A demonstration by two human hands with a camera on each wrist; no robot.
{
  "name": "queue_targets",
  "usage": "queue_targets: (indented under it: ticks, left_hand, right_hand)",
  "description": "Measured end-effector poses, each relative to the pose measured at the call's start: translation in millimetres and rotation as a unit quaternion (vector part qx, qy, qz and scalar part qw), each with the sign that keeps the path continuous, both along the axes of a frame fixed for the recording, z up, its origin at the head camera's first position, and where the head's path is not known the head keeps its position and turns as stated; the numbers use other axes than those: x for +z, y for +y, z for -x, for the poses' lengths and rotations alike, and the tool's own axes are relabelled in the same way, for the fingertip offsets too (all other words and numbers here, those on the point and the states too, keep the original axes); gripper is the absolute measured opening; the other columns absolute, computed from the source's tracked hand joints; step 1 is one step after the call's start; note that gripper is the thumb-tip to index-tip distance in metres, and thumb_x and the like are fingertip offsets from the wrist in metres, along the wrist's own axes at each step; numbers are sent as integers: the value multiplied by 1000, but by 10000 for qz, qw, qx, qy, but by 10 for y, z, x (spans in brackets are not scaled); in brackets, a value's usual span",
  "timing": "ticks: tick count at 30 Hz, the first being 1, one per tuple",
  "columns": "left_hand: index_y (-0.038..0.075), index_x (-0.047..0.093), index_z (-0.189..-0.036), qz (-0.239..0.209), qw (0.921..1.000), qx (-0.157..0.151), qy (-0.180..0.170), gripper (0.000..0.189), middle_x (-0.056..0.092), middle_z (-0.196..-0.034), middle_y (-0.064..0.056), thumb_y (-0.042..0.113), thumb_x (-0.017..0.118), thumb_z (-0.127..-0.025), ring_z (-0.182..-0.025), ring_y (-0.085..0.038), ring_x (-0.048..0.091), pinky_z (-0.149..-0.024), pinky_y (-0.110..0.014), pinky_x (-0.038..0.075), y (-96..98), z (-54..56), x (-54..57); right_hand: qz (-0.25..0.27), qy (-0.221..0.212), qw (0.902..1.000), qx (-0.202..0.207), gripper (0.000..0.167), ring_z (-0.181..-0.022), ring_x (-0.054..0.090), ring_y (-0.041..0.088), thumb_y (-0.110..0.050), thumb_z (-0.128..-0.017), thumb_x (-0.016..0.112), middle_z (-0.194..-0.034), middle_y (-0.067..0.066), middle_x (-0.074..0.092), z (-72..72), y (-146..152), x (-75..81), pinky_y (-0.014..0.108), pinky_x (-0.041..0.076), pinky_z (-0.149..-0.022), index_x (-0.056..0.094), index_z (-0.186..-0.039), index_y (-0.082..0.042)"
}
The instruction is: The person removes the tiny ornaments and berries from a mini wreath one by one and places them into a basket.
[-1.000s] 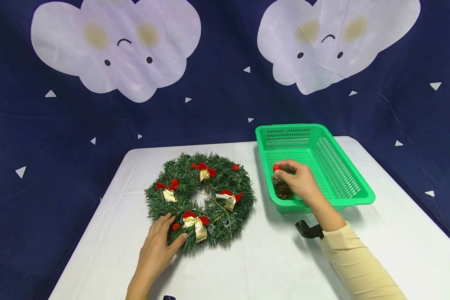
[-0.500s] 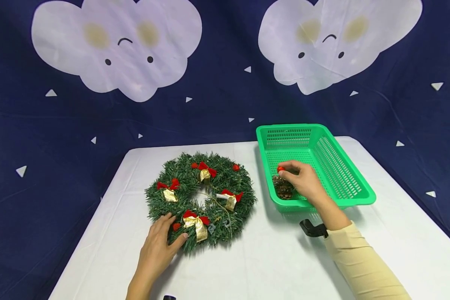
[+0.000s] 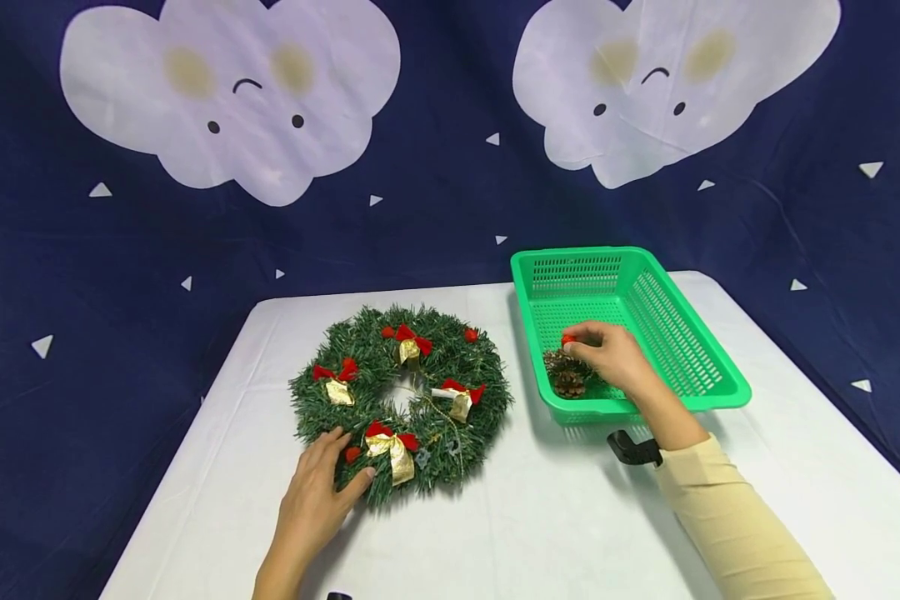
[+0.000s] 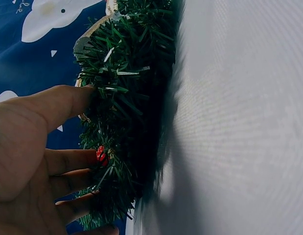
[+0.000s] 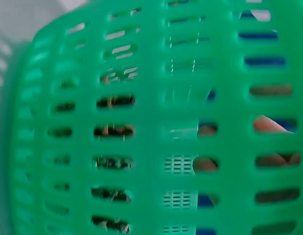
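Note:
A green wreath (image 3: pixel 330 342) with red-and-gold bows and small red balls lies flat at the left of the table. My left hand (image 3: pixel 317 493) rests on its near-left edge, fingers spread. In the left wrist view the left fingertips (image 4: pixel 83 176) touch the greenery beside a red ball (image 4: pixel 102 155). Over the green basket (image 3: pixel 708 358), my right hand (image 3: pixel 607 354) pinches another small red ball (image 3: pixel 567 340) between thumb and fingers. Pine cones (image 3: pixel 568 383) lie below it in the basket's near-left corner. The basket's slotted wall hides most of the right hand in the right wrist view.
A white cloth covers the table (image 3: pixel 487 533). Behind it hangs a dark blue curtain (image 3: pixel 442 100) with pale clouds. The basket stands at the back right, its near rim raised in front of the right wrist. A black camera mount (image 3: pixel 633 447) sticks out from that wrist.
My right hand has shifted slightly to the right inside the basket's outline, carrying the red ball and uncovering more of the pine cones. The left hand and wreath stay put.

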State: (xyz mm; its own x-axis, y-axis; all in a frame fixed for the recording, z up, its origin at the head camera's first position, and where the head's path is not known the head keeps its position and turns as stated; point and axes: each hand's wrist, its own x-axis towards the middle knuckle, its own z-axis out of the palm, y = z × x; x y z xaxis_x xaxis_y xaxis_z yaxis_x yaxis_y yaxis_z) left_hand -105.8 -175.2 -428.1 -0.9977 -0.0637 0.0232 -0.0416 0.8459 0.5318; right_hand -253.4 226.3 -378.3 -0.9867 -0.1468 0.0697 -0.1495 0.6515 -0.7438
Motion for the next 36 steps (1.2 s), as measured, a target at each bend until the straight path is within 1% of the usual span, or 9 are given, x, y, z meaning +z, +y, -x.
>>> queue_targets:
  ticks: [5,12,19,25,29,36]
  left_hand:
    - [8,42,-142,-6,10000,5,13,68,32,-153,-12,43,63,-87,-142,-36,23,-108,-61,30,-2,0,-11]
    - [8,42,-142,-22,10000,12,16,68,32,-153,-12,42,64,-87,-142,-35,23,-108,-61,30,1,2,-10]
    - [8,42,-142,-20,10000,2,0,68,32,-153,-12,42,64,-87,-142,-35,23,-109,-61,29,4,4,-11]
    - [8,43,-141,-1,10000,-14,86,68,33,-153,-13,42,64,-87,-142,-36,24,-109,-61,30,-1,5,-17]
    - [7,43,-141,-7,9999,-21,120,68,34,-152,-13,42,64,-87,-141,-36,25,-108,-61,30,-2,3,-19]
    - [7,43,-141,-18,9999,-24,145,68,34,-152,-13,42,64,-86,-141,-36,25,-108,-61,30,-2,-4,-15]
  right_hand:
    - [-236,-93,9997,16,34,-110,58,33,-29,-93,59,-119,16,64,30,55,-3,45,50,-85,61,-121,-9]
    - [-408,-162,9990,34,34,-110,58,33,-28,-94,59,-120,15,64,40,88,7,45,50,-83,61,-122,-11]
    - [-577,-33,9983,24,32,-108,60,35,-25,-94,58,-118,18,65,50,122,13,46,51,-82,62,-120,-9]
    - [-614,-124,9980,-44,31,-111,59,36,-26,-94,58,-122,18,63,56,131,29,47,51,-83,61,-121,-11]
    - [-657,-77,9978,-83,32,-112,58,37,-28,-94,58,-124,18,62,56,129,35,48,50,-83,61,-122,-12]
    - [-587,21,9983,-64,33,-112,58,36,-30,-94,58,-121,17,64,49,124,32,49,49,-86,61,-121,-12]
